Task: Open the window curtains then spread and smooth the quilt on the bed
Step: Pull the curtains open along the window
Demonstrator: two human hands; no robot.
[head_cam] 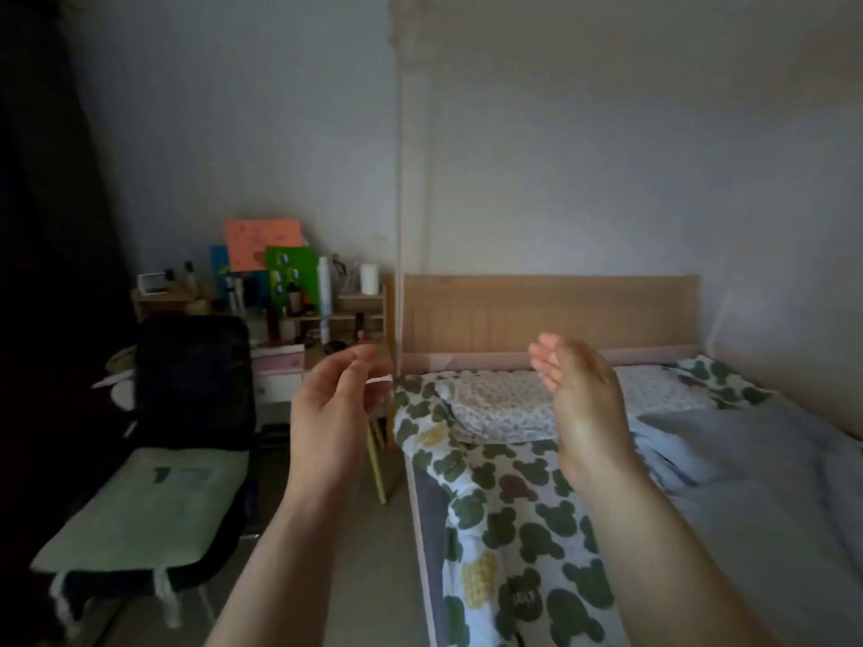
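The room is dim. A bed with a wooden headboard [551,315] fills the right half. A grey-blue quilt [756,469] lies rumpled over its right side. Under it is a white sheet with green bear shapes [509,502], and a speckled pillow [499,403] lies at the head. My left hand [334,403] is raised over the floor beside the bed, fingers loosely curled and holding nothing. My right hand [579,389] is raised over the bed's left edge, palm turned inward, fingers apart and empty. No window or curtain can be made out; the far left is dark.
A black chair [196,380] with a pale green seat cushion [149,511] stands left of the bed. Behind it a cluttered desk shelf [299,301] holds bottles and coloured boxes. A strip of bare floor [369,553] runs between chair and bed. A thin pole [400,226] rises by the headboard.
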